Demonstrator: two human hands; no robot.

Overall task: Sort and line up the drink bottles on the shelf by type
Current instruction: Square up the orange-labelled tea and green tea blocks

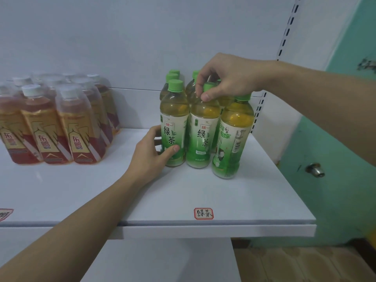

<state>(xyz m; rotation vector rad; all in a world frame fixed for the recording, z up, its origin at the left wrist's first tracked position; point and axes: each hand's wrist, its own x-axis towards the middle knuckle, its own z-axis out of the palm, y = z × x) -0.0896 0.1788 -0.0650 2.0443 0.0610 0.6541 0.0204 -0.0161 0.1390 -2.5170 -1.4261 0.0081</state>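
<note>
Gripping two green tea bottles at once on the white shelf (pixel 223 192).

Your left hand (pixel 151 154) curls around the lower label of the front-left bottle (pixel 174 123), thumb across its front. Your right hand (pixel 227 77) pinches the green cap of the middle front bottle (pixel 204 127) from above. The front-right bottle (pixel 234 137) stands turned, label sideways. The red-labelled bottles (pixel 59 119) cluster well apart at left.
</note>
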